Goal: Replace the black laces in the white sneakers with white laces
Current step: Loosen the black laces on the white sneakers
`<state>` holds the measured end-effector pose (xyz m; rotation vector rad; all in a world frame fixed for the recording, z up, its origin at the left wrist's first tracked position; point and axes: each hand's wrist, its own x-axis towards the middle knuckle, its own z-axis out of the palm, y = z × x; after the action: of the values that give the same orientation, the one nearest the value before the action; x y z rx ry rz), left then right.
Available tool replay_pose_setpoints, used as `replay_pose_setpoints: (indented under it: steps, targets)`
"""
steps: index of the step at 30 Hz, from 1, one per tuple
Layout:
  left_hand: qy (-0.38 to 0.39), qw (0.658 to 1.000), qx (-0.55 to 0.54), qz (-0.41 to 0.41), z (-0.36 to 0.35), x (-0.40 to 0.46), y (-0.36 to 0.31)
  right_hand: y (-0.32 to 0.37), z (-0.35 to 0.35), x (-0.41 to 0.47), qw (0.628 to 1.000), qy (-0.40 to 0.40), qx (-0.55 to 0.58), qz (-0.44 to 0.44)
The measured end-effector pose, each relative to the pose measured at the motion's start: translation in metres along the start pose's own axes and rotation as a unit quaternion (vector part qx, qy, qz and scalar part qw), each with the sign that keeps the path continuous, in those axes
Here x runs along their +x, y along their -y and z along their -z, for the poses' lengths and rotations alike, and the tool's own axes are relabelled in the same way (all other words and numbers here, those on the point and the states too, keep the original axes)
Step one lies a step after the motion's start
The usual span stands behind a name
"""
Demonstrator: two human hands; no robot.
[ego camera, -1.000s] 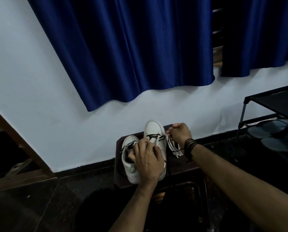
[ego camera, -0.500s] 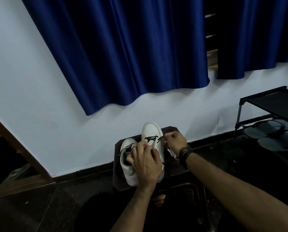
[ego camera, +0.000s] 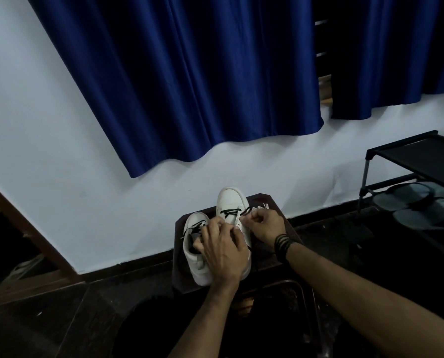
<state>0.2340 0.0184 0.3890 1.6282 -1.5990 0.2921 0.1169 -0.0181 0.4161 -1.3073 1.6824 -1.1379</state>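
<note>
Two white sneakers stand side by side on a small dark table (ego camera: 272,202) by the wall, toes pointing away from me. The right sneaker (ego camera: 231,200) still carries a black lace (ego camera: 228,211) across its upper eyelets; the left sneaker (ego camera: 193,251) also has black lace showing. My left hand (ego camera: 223,251) rests over the right sneaker's middle and holds it, fingers curled at the eyelets. My right hand (ego camera: 263,226) pinches the black lace end at the shoe's right side. White laces (ego camera: 263,206) peek out just behind my right hand.
A blue curtain (ego camera: 190,73) hangs over the white wall. A black shoe rack (ego camera: 412,156) with grey sandals (ego camera: 422,208) stands at the right. Dark floor and a dark wire frame (ego camera: 306,306) lie below the table; a wooden door frame (ego camera: 22,228) is at the left.
My right hand has moved from the white laces at the table's right side to the right sneaker and now pinches its black lace. The left hand stays on the shoe.
</note>
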Motion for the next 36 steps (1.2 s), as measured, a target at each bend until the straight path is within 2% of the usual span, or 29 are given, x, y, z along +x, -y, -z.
replay_pose_setpoints:
  steps: [3,6,8,17,19,22,25,28,31,36]
  targets:
    - [-0.002,1.000,-0.001,0.001,0.000,0.000,0.000,0.003,-0.003,0.005,1.000,-0.027,0.012,0.007]
    - [0.004,1.000,-0.001,0.001,-0.001,0.000,0.001,0.007,-0.002,0.006,0.999,-0.018,0.038,-0.022]
    - [0.003,1.000,0.001,0.001,-0.001,0.000,0.001,0.006,-0.003,0.004,0.999,-0.016,0.016,-0.038]
    - [-0.003,1.000,-0.001,0.001,0.001,-0.001,0.000,0.010,-0.006,0.002,1.000,-0.018,-0.015,0.010]
    - [-0.006,1.000,-0.001,0.004,0.002,-0.001,-0.001,0.013,-0.003,0.008,0.998,-0.054,-0.009,0.007]
    - [-0.002,1.000,0.007,0.002,0.003,-0.001,-0.002,0.015,0.016,0.026,0.989,-0.114,0.077,-0.054]
    - [-0.002,1.000,0.010,0.003,0.001,-0.002,0.001,0.002,0.022,0.034,0.993,-0.070,0.075,-0.054]
    - [0.001,1.000,0.007,0.021,-0.002,0.002,0.000,-0.001,0.022,0.007,0.995,-0.017,0.071,-0.066]
    - [0.001,1.000,0.005,0.017,-0.002,0.003,0.000,-0.007,0.017,-0.005,0.996,0.032,0.020,-0.086]
    - [-0.009,1.000,0.004,0.012,0.002,-0.001,-0.003,0.001,-0.007,-0.007,0.998,-0.019,0.022,-0.048]
